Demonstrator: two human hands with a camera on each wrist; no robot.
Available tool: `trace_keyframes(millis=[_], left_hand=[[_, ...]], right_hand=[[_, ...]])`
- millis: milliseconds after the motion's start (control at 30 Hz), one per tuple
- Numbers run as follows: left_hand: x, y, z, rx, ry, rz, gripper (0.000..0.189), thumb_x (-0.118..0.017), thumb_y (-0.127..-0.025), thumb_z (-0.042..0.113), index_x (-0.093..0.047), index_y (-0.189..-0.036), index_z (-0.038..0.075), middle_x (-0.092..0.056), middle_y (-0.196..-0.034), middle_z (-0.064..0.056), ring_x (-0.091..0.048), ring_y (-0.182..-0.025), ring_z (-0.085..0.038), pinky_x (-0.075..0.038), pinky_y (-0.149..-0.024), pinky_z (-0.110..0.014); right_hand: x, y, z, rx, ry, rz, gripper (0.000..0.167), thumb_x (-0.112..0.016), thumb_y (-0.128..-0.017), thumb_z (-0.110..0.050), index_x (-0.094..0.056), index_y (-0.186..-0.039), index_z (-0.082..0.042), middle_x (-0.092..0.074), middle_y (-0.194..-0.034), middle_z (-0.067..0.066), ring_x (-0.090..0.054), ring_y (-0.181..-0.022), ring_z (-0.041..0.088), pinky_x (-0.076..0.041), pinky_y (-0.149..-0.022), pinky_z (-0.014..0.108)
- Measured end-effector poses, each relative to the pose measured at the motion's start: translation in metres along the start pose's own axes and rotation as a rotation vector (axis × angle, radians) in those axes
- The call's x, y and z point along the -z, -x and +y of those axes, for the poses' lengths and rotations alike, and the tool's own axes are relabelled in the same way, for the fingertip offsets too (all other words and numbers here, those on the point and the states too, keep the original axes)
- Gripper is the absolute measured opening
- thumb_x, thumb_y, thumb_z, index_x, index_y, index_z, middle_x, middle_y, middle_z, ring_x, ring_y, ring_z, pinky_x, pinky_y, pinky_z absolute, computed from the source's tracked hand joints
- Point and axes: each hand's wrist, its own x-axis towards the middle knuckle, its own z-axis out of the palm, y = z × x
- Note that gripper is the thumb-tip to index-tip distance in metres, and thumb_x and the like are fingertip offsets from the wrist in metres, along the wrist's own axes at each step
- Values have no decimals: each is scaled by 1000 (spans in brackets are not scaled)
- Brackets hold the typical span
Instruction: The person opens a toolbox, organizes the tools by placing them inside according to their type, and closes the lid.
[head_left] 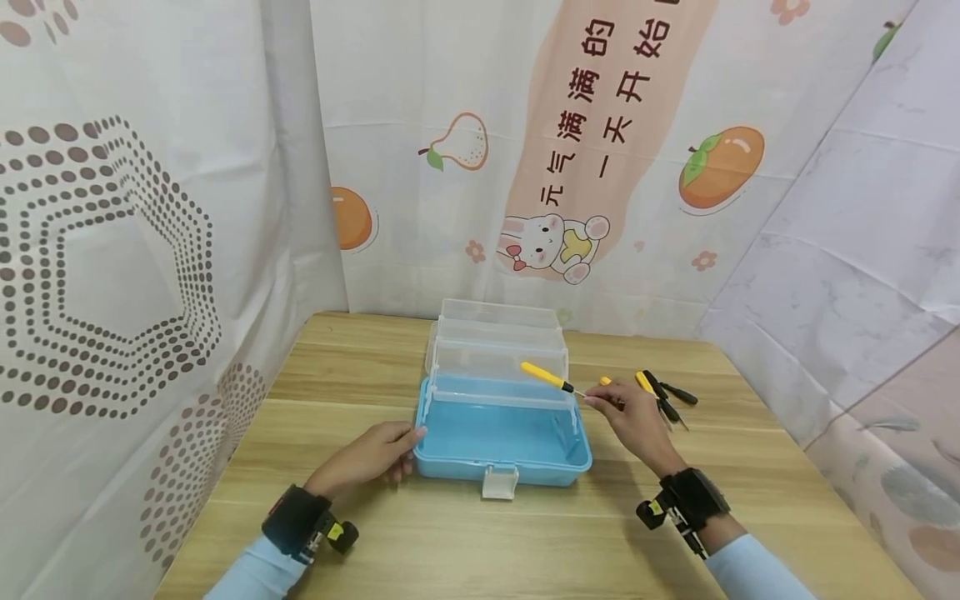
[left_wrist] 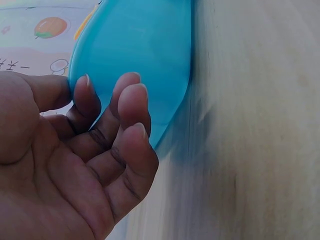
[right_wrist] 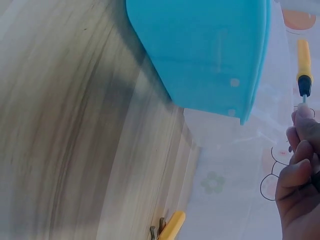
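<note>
A blue toolbox (head_left: 495,433) with its clear lid (head_left: 498,333) raised stands on the table. My left hand (head_left: 371,457) pinches the box's left rim between thumb and forefinger; the other fingers curl beside the outer wall, as the left wrist view shows. By its thin metal shaft my right hand (head_left: 632,417) holds a screwdriver (head_left: 546,375), up above the box's right side. Its yellow and black handle points left, away from the fingers. In the right wrist view the same screwdriver (right_wrist: 303,67) appears beyond the box wall. The shaft's tip is hidden in the fingers.
To the right of the box lie several more screwdrivers (head_left: 663,392) with black or yellow handles, partly behind the right hand. A white latch (head_left: 500,482) hangs at the box front. Printed curtains (head_left: 420,208) enclose the wooden table (head_left: 360,350) at the back and sides.
</note>
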Motion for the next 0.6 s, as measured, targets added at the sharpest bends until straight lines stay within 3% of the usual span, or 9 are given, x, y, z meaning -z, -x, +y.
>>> trace_keyframes(millis=[367,600], left_hand=[[-1,0,-1,17,2,3,47,-45,-111,43,-59,-94,2,-64,-79,-6,-60,-66,-18,-53,-60,-30],[-1,0,0,16,-3,6,47,-44,-111,43,-59,-94,2,-65,-80,-6,-61,-66,-18,-54,-60,-30]], right_hand=[[-6,-4,-6,57,-43,-16,10,-79,-91,-6,-81,-96,-14,-61,-76,-7,-47,-59,10,-39,-52,25],[-11,-6,-4,101,-6,-6,11,-81,-89,-6,-82,-94,-15,-58,-74,-11,-46,-58,8,-38,-52,24]])
